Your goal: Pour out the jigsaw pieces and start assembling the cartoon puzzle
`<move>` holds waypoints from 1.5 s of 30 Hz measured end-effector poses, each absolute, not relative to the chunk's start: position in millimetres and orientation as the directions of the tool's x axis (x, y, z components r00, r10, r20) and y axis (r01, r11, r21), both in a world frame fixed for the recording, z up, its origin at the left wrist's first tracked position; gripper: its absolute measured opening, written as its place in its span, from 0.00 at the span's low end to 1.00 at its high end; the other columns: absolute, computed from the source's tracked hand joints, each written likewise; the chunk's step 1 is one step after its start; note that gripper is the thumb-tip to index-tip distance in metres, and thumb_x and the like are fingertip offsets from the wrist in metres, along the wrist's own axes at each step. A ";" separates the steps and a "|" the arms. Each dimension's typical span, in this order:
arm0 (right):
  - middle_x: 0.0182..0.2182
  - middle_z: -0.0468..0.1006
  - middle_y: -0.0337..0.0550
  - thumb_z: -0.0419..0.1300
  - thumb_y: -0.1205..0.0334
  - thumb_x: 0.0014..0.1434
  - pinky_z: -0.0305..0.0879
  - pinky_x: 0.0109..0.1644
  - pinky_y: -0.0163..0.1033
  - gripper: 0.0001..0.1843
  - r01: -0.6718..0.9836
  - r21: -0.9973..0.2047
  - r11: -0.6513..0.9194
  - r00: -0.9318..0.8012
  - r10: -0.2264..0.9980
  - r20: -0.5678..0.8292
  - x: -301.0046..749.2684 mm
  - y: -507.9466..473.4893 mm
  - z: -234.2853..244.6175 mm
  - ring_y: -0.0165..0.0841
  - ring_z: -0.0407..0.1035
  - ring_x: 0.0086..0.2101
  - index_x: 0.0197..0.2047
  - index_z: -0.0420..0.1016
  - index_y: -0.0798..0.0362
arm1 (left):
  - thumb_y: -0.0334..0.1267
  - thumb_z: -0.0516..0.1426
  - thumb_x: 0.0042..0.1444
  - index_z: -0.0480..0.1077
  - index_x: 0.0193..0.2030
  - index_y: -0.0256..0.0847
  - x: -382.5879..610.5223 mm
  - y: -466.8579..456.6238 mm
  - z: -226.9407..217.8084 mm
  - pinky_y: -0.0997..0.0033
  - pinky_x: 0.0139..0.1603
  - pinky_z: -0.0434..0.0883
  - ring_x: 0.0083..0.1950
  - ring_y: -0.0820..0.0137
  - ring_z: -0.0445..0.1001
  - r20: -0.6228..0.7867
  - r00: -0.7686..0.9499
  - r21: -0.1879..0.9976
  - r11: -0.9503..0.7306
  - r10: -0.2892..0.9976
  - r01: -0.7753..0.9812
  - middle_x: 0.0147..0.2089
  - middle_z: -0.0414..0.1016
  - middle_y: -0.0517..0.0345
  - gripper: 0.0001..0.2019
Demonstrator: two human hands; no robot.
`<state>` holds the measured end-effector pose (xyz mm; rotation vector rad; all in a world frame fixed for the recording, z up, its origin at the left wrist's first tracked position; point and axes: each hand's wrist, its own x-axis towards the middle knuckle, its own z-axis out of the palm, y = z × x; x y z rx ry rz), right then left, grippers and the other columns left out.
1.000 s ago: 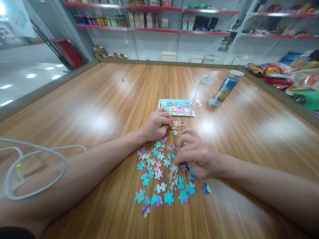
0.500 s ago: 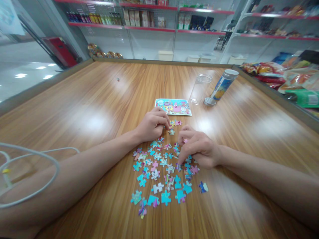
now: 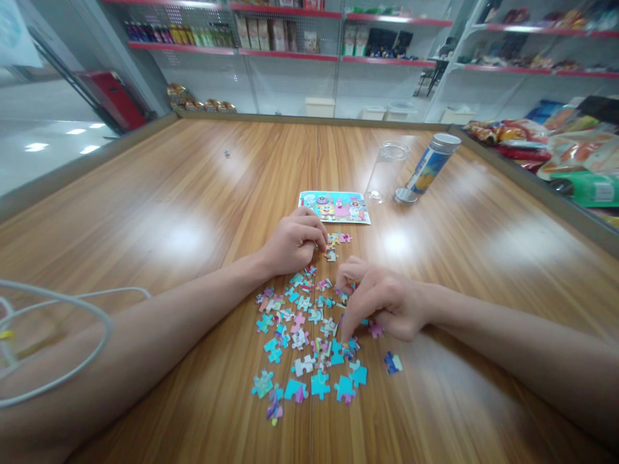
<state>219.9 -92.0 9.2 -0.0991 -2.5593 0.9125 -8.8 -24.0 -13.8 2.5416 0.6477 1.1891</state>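
Note:
My left hand (image 3: 297, 241) rests with curled fingers beside a small cluster of joined puzzle pieces (image 3: 331, 240). Its fingertips face away, so anything pinched in them is hidden. My right hand (image 3: 384, 299) is spread over the right side of the loose puzzle pieces (image 3: 298, 338), index finger pointing down among them and thumb apart. Most loose pieces are turquoise, with some pink, white and purple. Just beyond the left hand lies a picture card (image 3: 338, 207) with cartoon figures. A dark blue piece (image 3: 393, 362) sits apart at the right.
A clear plastic tube (image 3: 387, 171) and a blue canister (image 3: 432, 164) stand beyond the card, with a metal lid (image 3: 405, 196) beside them. A white cable (image 3: 97, 309) loops over the left forearm. Snack packs (image 3: 522, 142) lie past the right table edge.
My right hand has moved slightly toward me, and several pieces under its fingers have shifted left and nearer. The left hand stays put.

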 end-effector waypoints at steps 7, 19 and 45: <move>0.38 0.77 0.43 0.58 0.66 0.53 0.54 0.50 0.47 0.13 -0.030 -0.568 0.822 -0.929 0.187 0.320 220.0 -96.9 19.0 0.36 0.60 0.38 0.42 0.77 0.53 | 0.16 0.50 0.46 0.77 0.25 0.40 -8.9 -24.6 -12.1 0.63 0.47 0.71 0.41 0.68 0.70 0.659 0.571 0.404 -0.871 0.490 0.281 0.31 0.78 0.58 0.19; 0.37 0.75 0.42 0.64 0.61 0.56 0.52 0.52 0.47 0.08 0.031 -0.477 0.879 -0.965 0.151 0.216 216.3 -100.8 20.0 0.38 0.60 0.43 0.39 0.74 0.53 | 0.17 0.50 0.47 0.77 0.24 0.40 -8.1 -24.7 -12.4 0.62 0.49 0.72 0.41 0.68 0.70 0.665 0.567 0.397 -0.873 0.487 0.284 0.31 0.78 0.58 0.18; 0.26 0.77 0.38 0.58 0.67 0.54 0.53 0.48 0.45 0.04 -0.072 -0.607 0.792 -0.901 0.209 0.380 217.4 -99.7 17.5 0.33 0.62 0.33 0.29 0.74 0.53 | 0.17 0.51 0.46 0.76 0.24 0.40 -8.4 -24.0 -13.7 0.62 0.48 0.72 0.40 0.68 0.71 0.660 0.566 0.408 -0.868 0.494 0.282 0.30 0.78 0.59 0.17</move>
